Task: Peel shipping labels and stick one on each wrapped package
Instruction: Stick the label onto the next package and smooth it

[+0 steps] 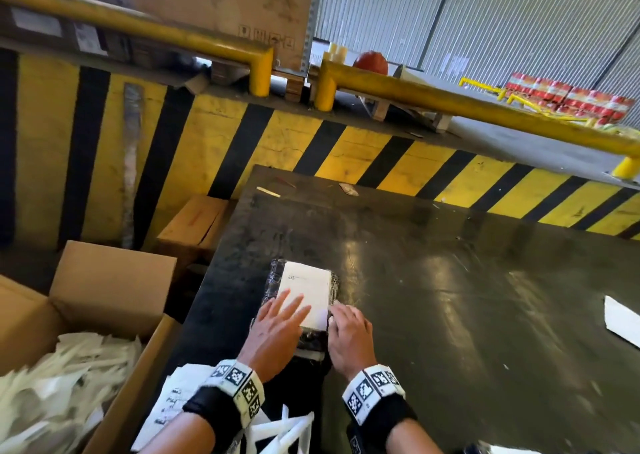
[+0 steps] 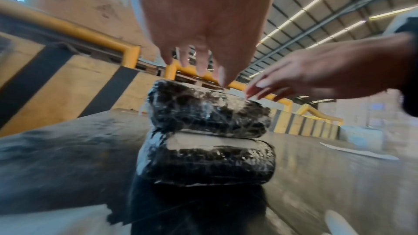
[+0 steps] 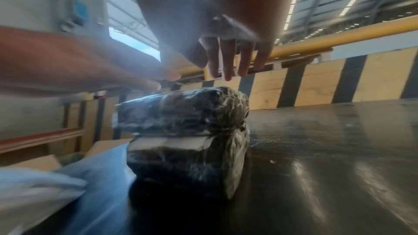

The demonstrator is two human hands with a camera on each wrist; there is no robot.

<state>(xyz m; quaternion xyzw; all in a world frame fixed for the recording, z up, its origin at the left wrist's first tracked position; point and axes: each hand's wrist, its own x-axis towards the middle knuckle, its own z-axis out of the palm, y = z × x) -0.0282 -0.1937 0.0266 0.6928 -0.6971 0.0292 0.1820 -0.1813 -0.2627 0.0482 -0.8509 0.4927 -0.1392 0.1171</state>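
Packages: two black bundles wrapped in clear film lie stacked on the dark table (image 1: pixel 450 280), close to its near-left edge. Upper package (image 2: pixel 208 108) rests directly on the lower package (image 2: pixel 205 163); a pale strip shows on the lower one's top, just under the upper bundle. White shipping label (image 1: pixel 306 289) lies flat across the upper package's top face, its wrap showing dark around the label's edges. My left hand (image 1: pixel 273 332) rests on the label's near-left part, fingers (image 1: pixel 289 306) straight and spread apart, holding nothing. My right hand (image 1: pixel 349 335) sits at the label's near-right corner; its fingers (image 3: pixel 228 60) appear extended and close together above the package, though blur keeps me from telling whether the tips touch the label. Left of the package, beside the table, stands an open cardboard box (image 1: pixel 114 280) holding a heap of white strips (image 1: pixel 52 384). Right of the package, well apart on the table, lies a loose white sheet (image 1: pixel 620 318). Beyond the package, past the table's far edge, runs a yellow-and-black striped barrier (image 1: pixel 242 141) topped by a yellow rail (image 1: pixel 485 107).
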